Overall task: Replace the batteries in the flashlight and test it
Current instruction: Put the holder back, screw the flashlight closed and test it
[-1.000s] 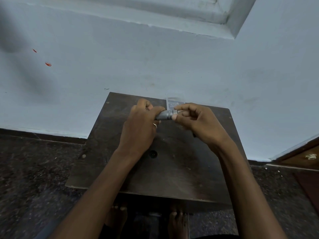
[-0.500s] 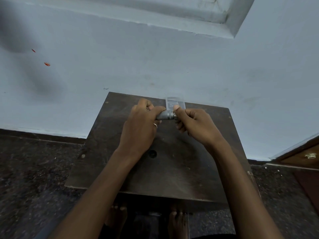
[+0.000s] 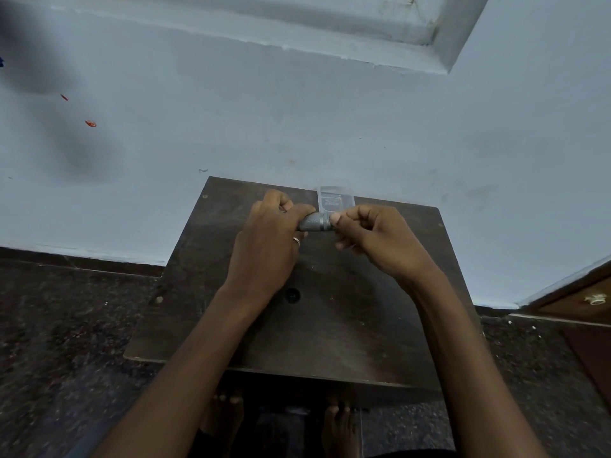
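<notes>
A small grey metal flashlight with a knurled body lies level between both hands, above the far part of a dark wooden table. My left hand is wrapped around its left part and hides that end. My right hand pinches the right end with thumb and fingers, hiding that tip. Just behind the flashlight a clear plastic case stands at the table's far edge. No loose batteries show.
The table stands against a pale blue wall. A small dark hole marks the tabletop near the middle. Dark speckled floor surrounds the table. A wooden door corner with a metal knob is at the right. Bare feet show under the near edge.
My right hand's fingers have curled tighter and shifted on the flashlight's right end, as in a twist. The left hand and the flashlight stay almost where they were.
</notes>
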Motion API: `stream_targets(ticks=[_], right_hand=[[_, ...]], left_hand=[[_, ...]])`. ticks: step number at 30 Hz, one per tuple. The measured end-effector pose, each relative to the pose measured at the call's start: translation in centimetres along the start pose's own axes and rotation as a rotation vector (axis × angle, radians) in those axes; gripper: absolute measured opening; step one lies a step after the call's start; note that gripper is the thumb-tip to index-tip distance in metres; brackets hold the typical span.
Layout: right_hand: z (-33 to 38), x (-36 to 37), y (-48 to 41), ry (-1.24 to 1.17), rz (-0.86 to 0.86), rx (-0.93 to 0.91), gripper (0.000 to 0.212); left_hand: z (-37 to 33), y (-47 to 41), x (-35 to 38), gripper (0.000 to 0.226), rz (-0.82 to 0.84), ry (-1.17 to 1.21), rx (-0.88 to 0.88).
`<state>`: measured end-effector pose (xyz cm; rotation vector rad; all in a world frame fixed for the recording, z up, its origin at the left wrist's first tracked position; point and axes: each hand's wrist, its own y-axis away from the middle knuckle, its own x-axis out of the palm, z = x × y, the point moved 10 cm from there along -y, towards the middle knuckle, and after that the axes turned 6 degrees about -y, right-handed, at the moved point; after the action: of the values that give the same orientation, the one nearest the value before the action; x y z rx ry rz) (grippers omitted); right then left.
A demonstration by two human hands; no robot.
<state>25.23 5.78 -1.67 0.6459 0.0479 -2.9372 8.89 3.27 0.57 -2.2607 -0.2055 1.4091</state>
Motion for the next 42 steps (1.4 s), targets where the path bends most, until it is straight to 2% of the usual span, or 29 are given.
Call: stream_targets(ticks=[3, 7, 9, 12, 15, 18, 21, 23, 26, 28, 30, 33, 37, 40, 42], right_hand=[[0.1, 0.2, 0.0, 0.112, -0.034, 0.015, 0.056], [0.0, 0.2, 0.1, 0.112, -0.052, 0.049, 0.064], [-0.1, 0.0, 0.1, 0.101, -0.056, 0.04, 0.055], [0.2, -0.1, -0.1, 0.011, -0.013, -0.024, 0.019], [0.1, 0.1, -0.4, -0.08, 0.038, -0.07, 0.022], [0.2, 0.3, -0.3, -0.028, 0.016, -0.072, 0.011], [0.9, 0.3, -0.1, 0.202, -0.038, -0.1, 0.046], [1.3, 0.1, 0.1, 0.274, -0.071, -0.092, 0.064], [1.1, 0.1, 0.1, 0.273, -0.088, -0.063, 0.07], [1.0, -0.1, 0.0, 0.24, -0.086, -0.069, 0.054], [1.0, -0.2, 0.0, 0.136, -0.045, -0.074, 0.024], [0.6, -0.2, -0.2, -0.018, 0.023, -0.071, 0.021], [0.9, 0.2, 0.0, 0.059, 0.026, -0.093, 0.009], [1.1, 0.3, 0.2, 0.168, -0.015, -0.087, 0.044], [1.1, 0.3, 0.3, 0.168, -0.038, -0.057, 0.058]], left_hand=[[-0.2, 0.0, 0.1, 0.042, 0.0, -0.02, 0.013], [-0.3, -0.1, 0.0, 0.042, -0.002, -0.017, 0.009], [-0.2, -0.1, -0.1, 0.04, -0.006, -0.008, 0.002], [0.0, 0.0, 0.0, 0.04, -0.005, 0.002, -0.007], [0.1, 0.0, 0.1, 0.041, -0.001, 0.007, -0.013], [0.1, 0.0, 0.2, 0.042, 0.003, 0.009, -0.009], [-0.1, 0.0, 0.0, 0.042, 0.0, -0.002, -0.002], [-0.3, 0.0, -0.1, 0.041, -0.005, -0.004, 0.002], [-0.4, 0.0, -0.1, 0.039, -0.007, 0.004, 0.004], [-0.2, 0.0, -0.1, 0.039, -0.011, 0.005, -0.003], [0.0, 0.0, 0.0, 0.039, -0.009, 0.01, -0.015], [0.3, -0.1, -0.1, 0.038, -0.016, 0.021, -0.021], [0.2, -0.1, -0.1, 0.038, -0.015, 0.018, -0.015], [0.0, -0.1, -0.1, 0.039, -0.016, 0.023, -0.012], [-0.2, -0.1, -0.1, 0.038, -0.017, 0.028, -0.001]])
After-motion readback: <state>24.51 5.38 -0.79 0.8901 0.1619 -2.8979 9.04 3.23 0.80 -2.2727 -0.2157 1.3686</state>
